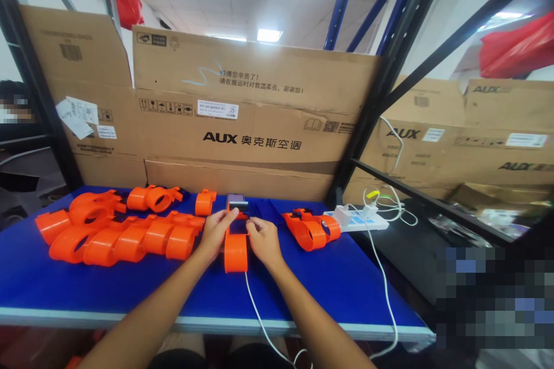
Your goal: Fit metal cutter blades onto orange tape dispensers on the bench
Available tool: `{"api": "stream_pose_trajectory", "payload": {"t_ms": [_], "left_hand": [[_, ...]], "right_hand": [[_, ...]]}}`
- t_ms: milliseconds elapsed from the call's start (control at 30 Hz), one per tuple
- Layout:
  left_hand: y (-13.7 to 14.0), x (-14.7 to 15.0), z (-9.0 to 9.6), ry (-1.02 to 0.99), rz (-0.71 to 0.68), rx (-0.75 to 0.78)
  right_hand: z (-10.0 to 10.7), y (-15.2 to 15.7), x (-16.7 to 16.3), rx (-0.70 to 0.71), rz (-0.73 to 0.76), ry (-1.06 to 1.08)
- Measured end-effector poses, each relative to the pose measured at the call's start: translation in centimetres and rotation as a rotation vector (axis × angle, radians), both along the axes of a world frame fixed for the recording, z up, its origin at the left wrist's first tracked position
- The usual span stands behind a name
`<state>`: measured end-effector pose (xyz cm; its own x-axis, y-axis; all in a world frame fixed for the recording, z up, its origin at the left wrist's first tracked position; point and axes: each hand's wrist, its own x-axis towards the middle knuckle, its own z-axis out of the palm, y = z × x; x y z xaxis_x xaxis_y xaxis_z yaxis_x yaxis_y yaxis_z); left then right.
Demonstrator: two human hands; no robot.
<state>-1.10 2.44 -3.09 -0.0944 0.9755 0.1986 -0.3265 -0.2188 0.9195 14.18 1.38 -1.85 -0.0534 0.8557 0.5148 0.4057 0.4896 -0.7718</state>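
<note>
1. Head view: over the blue worktop (pixel 104 291), an orange piece (pixel 236 255) sits between both hands.
2. The left hand's (pixel 216 232) fingers grip it.
3. The right hand (pixel 265 237) is beside it; whether those fingers pinch anything, I can't tell.

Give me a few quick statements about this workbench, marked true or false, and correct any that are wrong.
1. An orange part is between the left hand and the right hand. True.
2. The power strip sits to the left of both hands. False: the white power strip is to their right.
3. The tabletop is blue. True.
4. Every other orange part on the table lies right of the hands. False: most of the other orange parts are on the left.
5. The cardboard behind the table is printed with "AUX". True.
</note>
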Motion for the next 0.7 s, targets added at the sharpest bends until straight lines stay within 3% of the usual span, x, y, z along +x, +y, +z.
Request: {"api": "stream_pose_trajectory", "payload": {"t_ms": [700], "left_hand": [[-0.23, 0.14, 0.7, -0.002, 0.037, 0.023]], "right_hand": [[-0.08, -0.15, -0.17, 0.018, -0.032, -0.019]]}}
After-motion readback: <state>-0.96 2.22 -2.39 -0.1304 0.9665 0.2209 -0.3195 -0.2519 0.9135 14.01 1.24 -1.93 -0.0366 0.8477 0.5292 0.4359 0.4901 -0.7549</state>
